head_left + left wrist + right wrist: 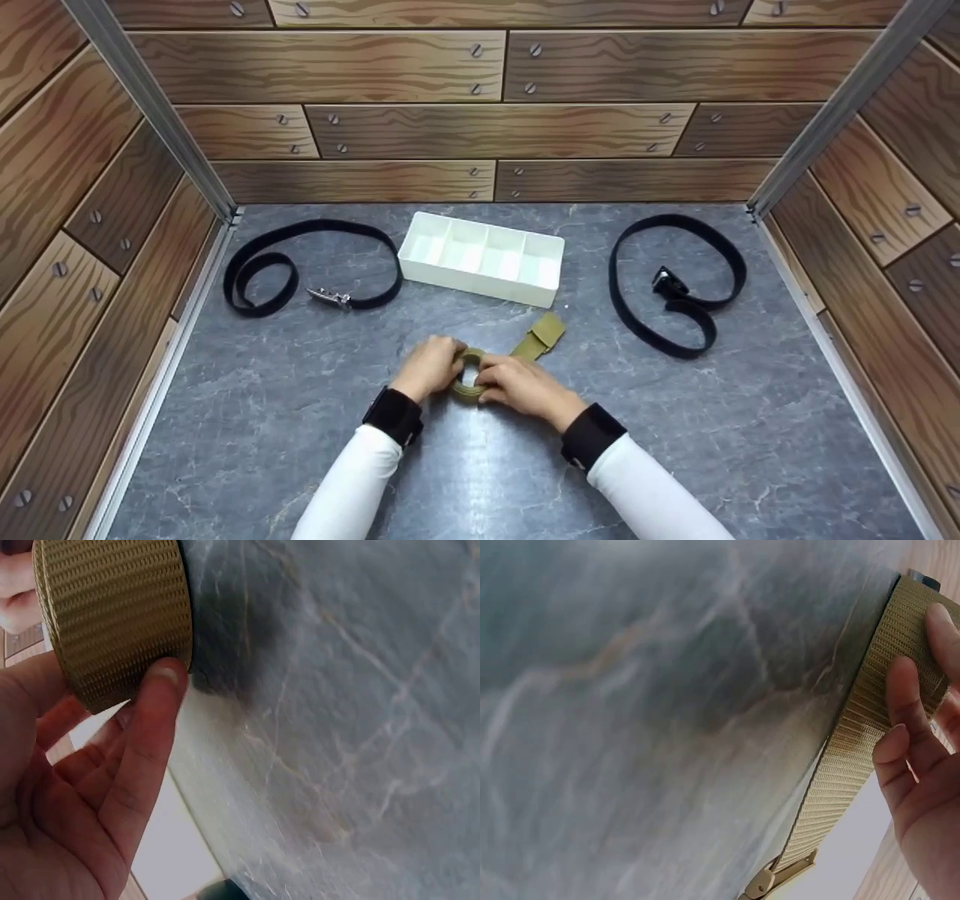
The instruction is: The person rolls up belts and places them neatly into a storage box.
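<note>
An olive-tan webbing belt stands on its edge, rolled into a ring-shaped coil at the front middle of the surface. Its loose end with a buckle stretches away to the upper right. My left hand holds the coil's left side; in the left wrist view a fingertip presses the ribbed outer band. From the other side my right hand grips the coil, fingers bent against the webbing. The right wrist view shows the metal buckle only in part.
A white tray with several compartments stands behind the hands. Black belts lie on both sides, the left one with a silver buckle, the right one with a dark buckle. Wood-patterned walls enclose the grey marbled surface.
</note>
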Motion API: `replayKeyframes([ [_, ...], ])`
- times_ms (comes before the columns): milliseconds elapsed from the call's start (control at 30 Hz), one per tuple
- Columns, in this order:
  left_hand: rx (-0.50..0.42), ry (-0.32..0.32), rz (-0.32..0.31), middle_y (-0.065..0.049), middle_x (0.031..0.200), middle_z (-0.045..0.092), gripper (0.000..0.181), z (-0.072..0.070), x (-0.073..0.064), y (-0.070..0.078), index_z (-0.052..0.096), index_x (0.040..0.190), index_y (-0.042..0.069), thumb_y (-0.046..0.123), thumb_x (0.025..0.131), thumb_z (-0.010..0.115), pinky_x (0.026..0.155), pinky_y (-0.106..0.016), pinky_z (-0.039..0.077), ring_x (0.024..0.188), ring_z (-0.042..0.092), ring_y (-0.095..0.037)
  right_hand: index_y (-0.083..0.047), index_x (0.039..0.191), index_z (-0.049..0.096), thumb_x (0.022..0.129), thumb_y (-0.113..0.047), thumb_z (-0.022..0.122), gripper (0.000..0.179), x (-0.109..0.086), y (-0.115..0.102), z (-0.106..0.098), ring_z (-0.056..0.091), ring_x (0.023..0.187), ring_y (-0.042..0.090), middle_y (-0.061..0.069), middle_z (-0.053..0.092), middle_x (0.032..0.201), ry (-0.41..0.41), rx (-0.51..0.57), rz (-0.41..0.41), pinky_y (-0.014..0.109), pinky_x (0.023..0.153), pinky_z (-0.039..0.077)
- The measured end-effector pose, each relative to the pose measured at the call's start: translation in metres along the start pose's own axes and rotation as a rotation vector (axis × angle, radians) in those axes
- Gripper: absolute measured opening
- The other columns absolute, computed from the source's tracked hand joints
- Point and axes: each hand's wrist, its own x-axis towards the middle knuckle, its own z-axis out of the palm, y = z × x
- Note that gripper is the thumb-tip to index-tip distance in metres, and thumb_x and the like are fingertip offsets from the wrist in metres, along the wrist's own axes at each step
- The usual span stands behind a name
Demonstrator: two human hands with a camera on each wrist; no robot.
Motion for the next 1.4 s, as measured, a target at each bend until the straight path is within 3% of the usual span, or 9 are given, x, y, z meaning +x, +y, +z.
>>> replayKeyframes([
  [167, -0.034, 0.040, -0.059, -0.008, 0.074, 0.066, 0.008, 0.0033, -0.0015, 0.0033, 0.066, 0.076, 0.006, 0.008, 0.082, 0.070, 0.064, -0.040, 0.052, 0.067, 0.062, -0.024, -0.017, 0.103, 0.072, 0.088, -0.026, 0.073, 0.018, -0.0011, -0.0003, 0.0035, 0.061, 0.075, 0.010, -0.005, 0.060, 0.101, 0.033, -0.069, -0.034, 0.024, 0.063, 0.050],
  [333, 0.013, 0.009, -0.022, -0.007, 0.080, 0.069, 0.011, 0.0016, -0.0008, 0.0037, 0.067, 0.076, 0.011, 0.006, 0.086, 0.069, 0.066, -0.041, 0.052, 0.073, 0.064, -0.025, -0.017, 0.108, 0.073, 0.084, -0.021, 0.076, 0.024, -0.0018, 0.0000, -0.0022, 0.062, 0.082, 0.012, -0.004, 0.060, 0.112, 0.002, -0.077, -0.061, 0.027, 0.069, 0.051],
  [467, 0.034, -0.015, 0.018, -0.005, 0.081, 0.069, 0.011, 0.0002, 0.0004, 0.0023, 0.067, 0.078, 0.013, 0.009, 0.088, 0.069, 0.068, -0.040, 0.052, 0.077, 0.065, -0.025, -0.017, 0.100, 0.072, 0.083, -0.020, 0.077, 0.019, -0.0012, 0.0002, -0.0061, 0.059, 0.079, 0.011, -0.006, 0.058, 0.107, -0.036, -0.105, -0.041, 0.028, 0.067, 0.050],
  [733, -0.096, 0.008, -0.074, -0.006, 0.073, 0.063, 0.010, 0.0032, 0.0012, 0.0014, 0.063, 0.076, 0.006, 0.007, 0.086, 0.067, 0.061, -0.034, 0.051, 0.065, 0.059, -0.019, -0.017, 0.098, 0.066, 0.087, -0.022, 0.074, 0.014, -0.0003, 0.0023, -0.0022, 0.057, 0.073, 0.011, -0.007, 0.055, 0.100, -0.011, -0.178, -0.016, 0.029, 0.062, 0.050],
  [900, -0.121, -0.029, -0.052, -0.005, 0.070, 0.063, 0.017, 0.0009, 0.0030, -0.0005, 0.060, 0.071, 0.008, 0.000, 0.086, 0.062, 0.054, -0.029, 0.049, 0.058, 0.058, -0.017, -0.018, 0.105, 0.069, 0.085, -0.015, 0.075, 0.021, -0.0017, 0.0030, -0.0052, 0.061, 0.077, 0.015, -0.004, 0.059, 0.112, -0.004, -0.195, -0.028, 0.031, 0.065, 0.051],
  [1100, -0.078, -0.049, 0.013, -0.006, 0.080, 0.067, 0.011, -0.0014, 0.0036, -0.0022, 0.067, 0.079, 0.008, 0.003, 0.088, 0.064, 0.065, -0.034, 0.052, 0.068, 0.059, -0.018, -0.017, 0.101, 0.068, 0.084, -0.020, 0.076, 0.019, -0.0018, 0.0024, -0.0047, 0.062, 0.082, 0.016, -0.002, 0.059, 0.113, 0.009, -0.256, -0.055, 0.032, 0.068, 0.051],
  [1400, -0.076, -0.033, -0.014, -0.010, 0.086, 0.069, 0.004, 0.0011, 0.0020, 0.0004, 0.067, 0.084, 0.005, 0.003, 0.086, 0.064, 0.071, -0.038, 0.053, 0.076, 0.063, -0.022, -0.016, 0.097, 0.069, 0.082, -0.014, 0.077, 0.017, -0.0015, 0.0019, -0.0030, 0.062, 0.082, 0.017, -0.002, 0.060, 0.108, 0.027, -0.239, -0.075, 0.032, 0.070, 0.052],
])
